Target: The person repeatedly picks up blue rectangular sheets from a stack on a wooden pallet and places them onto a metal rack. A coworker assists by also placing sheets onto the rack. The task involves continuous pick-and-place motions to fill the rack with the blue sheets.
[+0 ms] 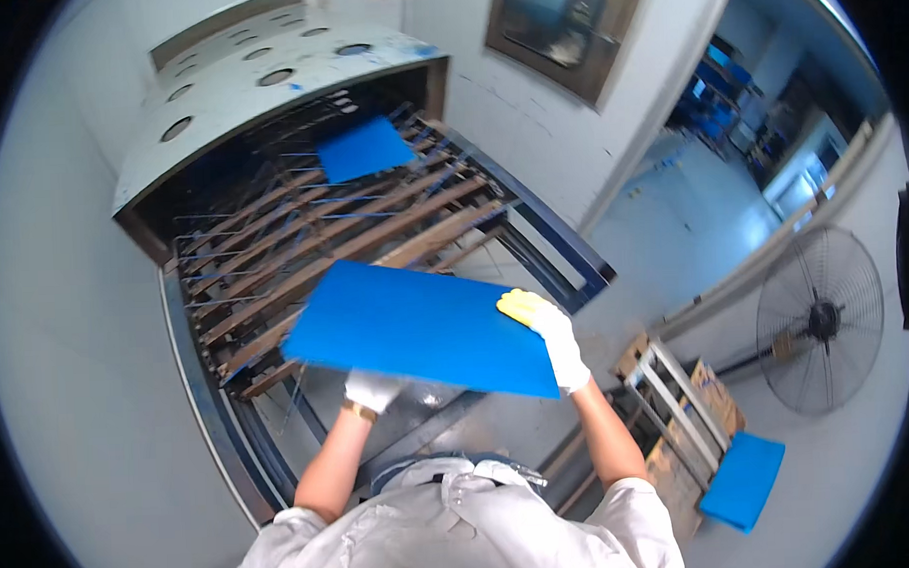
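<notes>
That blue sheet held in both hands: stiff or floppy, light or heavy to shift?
Probably stiff: the blue sheet shows no obvious sag between the left hand and right hand. Likely light for its size, since it looks thin.

The panel [416, 325] is blue, the right glove [548, 329] white and yellow.

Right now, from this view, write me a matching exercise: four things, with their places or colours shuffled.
Things
1. Held panel
2. Caged fan
3. Right hand
4. Slatted rack

Places or colours
A. Gloved in white and yellow
B. Mostly brown
C. Far right of the view
D. Blue all over

Pairs: 1-D, 2-C, 3-A, 4-B
</notes>
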Tool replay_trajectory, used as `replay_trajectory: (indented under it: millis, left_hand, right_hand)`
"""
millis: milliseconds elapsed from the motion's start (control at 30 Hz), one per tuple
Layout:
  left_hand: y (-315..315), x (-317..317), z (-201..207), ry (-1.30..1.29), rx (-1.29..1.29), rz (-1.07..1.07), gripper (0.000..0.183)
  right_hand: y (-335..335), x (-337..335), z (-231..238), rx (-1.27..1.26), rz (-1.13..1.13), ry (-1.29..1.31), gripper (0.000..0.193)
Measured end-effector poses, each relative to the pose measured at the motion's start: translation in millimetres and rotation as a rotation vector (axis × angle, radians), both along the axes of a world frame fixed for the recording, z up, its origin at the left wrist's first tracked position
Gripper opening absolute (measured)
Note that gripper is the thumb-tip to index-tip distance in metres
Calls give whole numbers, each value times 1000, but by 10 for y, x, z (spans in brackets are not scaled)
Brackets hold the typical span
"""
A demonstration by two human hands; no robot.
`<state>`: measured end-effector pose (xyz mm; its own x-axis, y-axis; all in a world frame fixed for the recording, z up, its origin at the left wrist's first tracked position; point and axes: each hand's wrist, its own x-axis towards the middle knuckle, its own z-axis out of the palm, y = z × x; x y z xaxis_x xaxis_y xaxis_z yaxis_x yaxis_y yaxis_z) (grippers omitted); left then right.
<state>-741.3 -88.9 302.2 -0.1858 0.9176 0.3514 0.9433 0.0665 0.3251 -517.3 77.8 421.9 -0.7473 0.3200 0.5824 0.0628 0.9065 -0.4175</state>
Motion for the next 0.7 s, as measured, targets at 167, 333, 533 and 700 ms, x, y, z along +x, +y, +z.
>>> replay_trajectory:
  millis: [167, 333, 533, 700]
  left_hand:
    - [812, 686, 478, -617, 1, -132, 33]
    - [1447, 1861, 569, -1924, -191, -325, 36]
    - [1647, 3049, 588, -2648, -713, -175, 42]
    - [1578, 3653, 138, -2625, -942, 26, 34]
  right_hand:
    - [-96, 1322, -211, 112, -287, -92, 28]
    - [-283, 2538, -405, -158, -559, -59, 30]
    - [-518, 3696, -740, -730, -867, 21, 26]
    - [-647, 4760, -1041, -1179, -1143, 526, 23]
